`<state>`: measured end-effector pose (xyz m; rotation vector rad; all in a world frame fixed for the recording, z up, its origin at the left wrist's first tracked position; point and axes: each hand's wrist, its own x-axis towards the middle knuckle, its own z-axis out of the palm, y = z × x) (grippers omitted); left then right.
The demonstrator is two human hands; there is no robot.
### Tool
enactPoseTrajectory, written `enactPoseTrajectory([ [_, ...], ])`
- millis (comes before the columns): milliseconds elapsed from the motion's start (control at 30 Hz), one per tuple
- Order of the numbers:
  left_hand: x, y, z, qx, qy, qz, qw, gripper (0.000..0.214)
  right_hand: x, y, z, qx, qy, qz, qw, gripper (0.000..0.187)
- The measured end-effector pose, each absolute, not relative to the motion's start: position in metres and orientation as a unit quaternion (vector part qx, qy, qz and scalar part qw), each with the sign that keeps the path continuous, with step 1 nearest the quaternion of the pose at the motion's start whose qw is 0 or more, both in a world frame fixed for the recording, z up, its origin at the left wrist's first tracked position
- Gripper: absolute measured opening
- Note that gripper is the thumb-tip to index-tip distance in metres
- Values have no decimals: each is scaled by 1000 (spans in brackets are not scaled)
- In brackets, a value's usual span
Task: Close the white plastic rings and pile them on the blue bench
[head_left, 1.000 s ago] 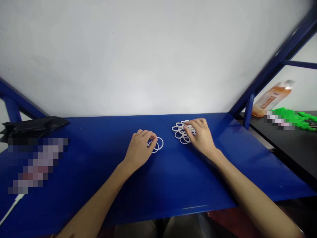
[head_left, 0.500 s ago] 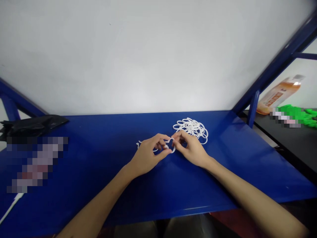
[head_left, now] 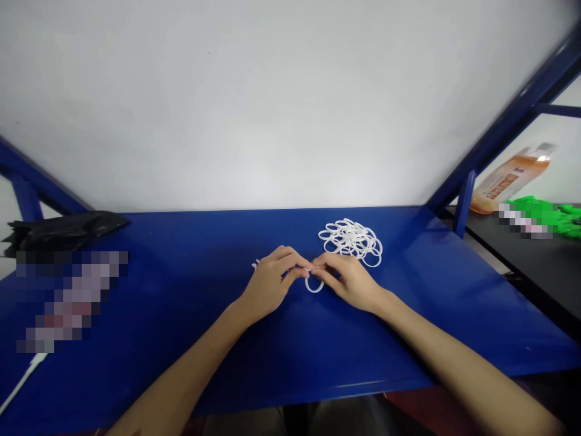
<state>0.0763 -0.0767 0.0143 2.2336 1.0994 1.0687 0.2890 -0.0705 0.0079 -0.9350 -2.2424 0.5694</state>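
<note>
A thin white ring (head_left: 314, 290) hangs between my two hands over the blue table. My left hand (head_left: 271, 280) pinches the ring's upper left part between thumb and fingertips. From the other side, my right hand (head_left: 351, 281) pinches its upper right part, and the fingertips of both hands nearly meet. Part of the ring is hidden behind the fingers. Just beyond my right hand lies a loose pile of similar white rings (head_left: 349, 237). Small white pieces (head_left: 255, 264) show behind my left hand, mostly covered by it.
On the left of the blue table (head_left: 204, 236) lie a black plastic bag (head_left: 68, 230), a blurred-out object and a white cable (head_left: 22, 381). A black surface at right holds an orange bottle (head_left: 512, 175) and green material (head_left: 535, 212). Blue metal bars (head_left: 463, 203) frame the table's sides.
My fingertips have closed in around the top of the white ring, which now hangs rounder and lower. The small white pieces by my left hand are more covered.
</note>
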Motion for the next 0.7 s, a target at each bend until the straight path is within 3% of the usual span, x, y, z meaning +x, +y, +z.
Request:
enactPoseTrajectory([
  [300,72,-75,9,759,435,397,277,18,286,-80,11,-295,-878,188,328,19],
  [433,72,-74,8,771,445,367,270,19,286,-82,11,-290,-897,154,295,25],
  [567,73,-73,8,793,457,335,224,15,286,-82,12,-304,-895,142,293,26],
  [667,73,-70,7,818,467,302,148,4,287,-79,12,-337,-878,132,313,24],
  [700,72,-69,6,823,479,283,115,9,288,-76,12,-350,-873,126,316,24],
])
